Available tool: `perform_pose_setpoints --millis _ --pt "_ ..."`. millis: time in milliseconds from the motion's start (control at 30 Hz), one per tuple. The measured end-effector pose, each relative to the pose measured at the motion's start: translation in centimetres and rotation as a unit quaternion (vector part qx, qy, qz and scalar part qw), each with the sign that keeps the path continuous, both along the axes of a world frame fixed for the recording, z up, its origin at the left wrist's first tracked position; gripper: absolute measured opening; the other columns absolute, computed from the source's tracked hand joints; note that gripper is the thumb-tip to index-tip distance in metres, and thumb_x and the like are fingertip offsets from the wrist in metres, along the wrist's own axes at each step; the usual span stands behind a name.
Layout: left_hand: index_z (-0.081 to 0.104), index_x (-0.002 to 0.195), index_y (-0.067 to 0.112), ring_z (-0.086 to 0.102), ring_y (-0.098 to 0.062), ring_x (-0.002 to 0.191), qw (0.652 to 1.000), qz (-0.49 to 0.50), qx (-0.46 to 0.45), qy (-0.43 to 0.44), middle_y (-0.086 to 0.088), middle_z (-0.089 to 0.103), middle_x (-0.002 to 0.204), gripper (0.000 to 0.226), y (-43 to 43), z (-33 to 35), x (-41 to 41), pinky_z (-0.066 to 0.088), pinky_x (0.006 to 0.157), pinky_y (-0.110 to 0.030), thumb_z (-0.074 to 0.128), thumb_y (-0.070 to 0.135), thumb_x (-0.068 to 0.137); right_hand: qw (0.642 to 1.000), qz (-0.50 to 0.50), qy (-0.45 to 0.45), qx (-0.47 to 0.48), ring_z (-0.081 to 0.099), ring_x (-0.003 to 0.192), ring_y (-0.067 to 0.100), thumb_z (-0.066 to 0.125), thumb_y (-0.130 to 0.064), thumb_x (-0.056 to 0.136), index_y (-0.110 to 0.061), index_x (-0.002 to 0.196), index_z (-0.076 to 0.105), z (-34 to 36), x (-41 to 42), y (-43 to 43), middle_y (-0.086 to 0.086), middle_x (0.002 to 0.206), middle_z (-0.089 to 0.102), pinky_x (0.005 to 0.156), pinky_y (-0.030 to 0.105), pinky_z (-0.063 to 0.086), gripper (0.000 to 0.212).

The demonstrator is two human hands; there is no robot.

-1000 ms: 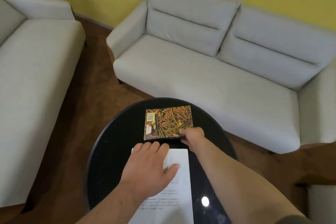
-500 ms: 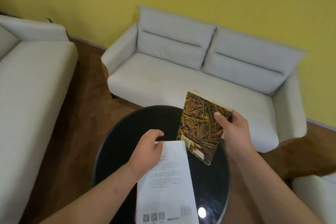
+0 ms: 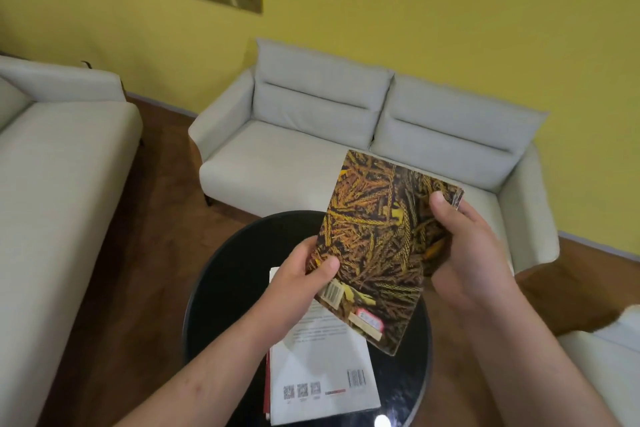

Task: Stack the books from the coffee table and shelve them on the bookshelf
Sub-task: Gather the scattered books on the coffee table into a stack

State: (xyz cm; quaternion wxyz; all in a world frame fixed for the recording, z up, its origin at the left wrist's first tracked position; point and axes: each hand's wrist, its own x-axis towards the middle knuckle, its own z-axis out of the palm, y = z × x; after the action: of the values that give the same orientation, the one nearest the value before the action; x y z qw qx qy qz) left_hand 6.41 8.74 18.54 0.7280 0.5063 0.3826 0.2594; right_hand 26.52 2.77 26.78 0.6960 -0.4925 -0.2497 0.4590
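Note:
A book with a dark cover of golden wheat ears [image 3: 377, 246] is lifted above the round black coffee table [image 3: 225, 274], tilted with its back cover toward me. My left hand [image 3: 301, 281] grips its lower left edge, thumb on the cover. My right hand [image 3: 464, 246] grips its upper right edge, thumb on top. Beneath them a white book [image 3: 322, 371] lies flat on the table, stacked on another with a red edge [image 3: 266, 388]. No bookshelf is in view.
A light grey two-seat sofa [image 3: 311, 135] stands behind the table against the yellow wall. Another grey sofa [image 3: 52, 184] runs along the left. A pale seat corner [image 3: 609, 357] shows at the lower right. Brown floor surrounds the table.
My right hand lifted the wheat-cover book off the table and tilted it up. My left hand left the white book and took hold of the lifted book's lower edge.

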Motion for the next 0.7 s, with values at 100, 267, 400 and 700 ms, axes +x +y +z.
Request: perform_pose_setpoints --millis 100,267,400,700 --pt "0.058 0.128 0.016 0.069 -0.030 0.111 0.991 -0.014 -0.118 -0.069 -0.012 0.072 0.120 0.050 -0.3 0.1 -1.2 0.055 0.095 -0.047 0.069 0.040 0.086 0.999 0.033 0.028 -0.010 0.071 0.110 0.038 0.069 -0.037 0.088 -0.016 0.102 0.078 0.1 -0.7 0.1 0.020 0.117 0.073 0.094 0.064 0.053 0.027" --pt "0.062 0.122 0.005 0.072 -0.034 0.098 0.935 -0.012 -0.306 -0.181 -0.022 0.071 0.114 0.045 -2.6 -0.6 -2.1 0.057 0.088 -0.046 0.064 0.034 0.088 0.992 0.098 0.028 -0.068 0.067 0.119 0.028 0.047 -0.060 0.095 -0.020 0.129 0.066 -1.8 -2.6 -0.4 0.009 0.128 0.071 0.103 0.051 0.047 0.056" --pt "0.061 0.126 0.001 0.072 -0.033 0.092 0.897 -0.112 -0.392 -0.171 -0.022 0.070 0.106 0.051 -5.3 -0.7 -1.9 0.053 0.089 -0.046 0.072 0.032 0.087 0.973 0.139 0.012 -0.181 0.076 0.097 0.027 0.052 -0.054 0.098 -0.012 0.122 0.064 -5.0 -4.3 -1.9 0.011 0.104 0.078 0.083 0.041 0.059 0.050" --pt "0.077 0.099 0.036 0.070 -0.019 0.105 0.986 0.009 -0.162 0.036 0.008 0.077 0.106 0.056 -4.5 0.3 -3.5 0.050 0.097 -0.044 0.030 0.067 0.096 0.957 0.056 -0.100 -0.265 0.074 0.102 0.029 0.074 -0.050 0.083 -0.016 0.123 0.062 -8.1 -4.1 -2.4 0.008 0.111 0.077 0.097 0.053 0.055 0.054"
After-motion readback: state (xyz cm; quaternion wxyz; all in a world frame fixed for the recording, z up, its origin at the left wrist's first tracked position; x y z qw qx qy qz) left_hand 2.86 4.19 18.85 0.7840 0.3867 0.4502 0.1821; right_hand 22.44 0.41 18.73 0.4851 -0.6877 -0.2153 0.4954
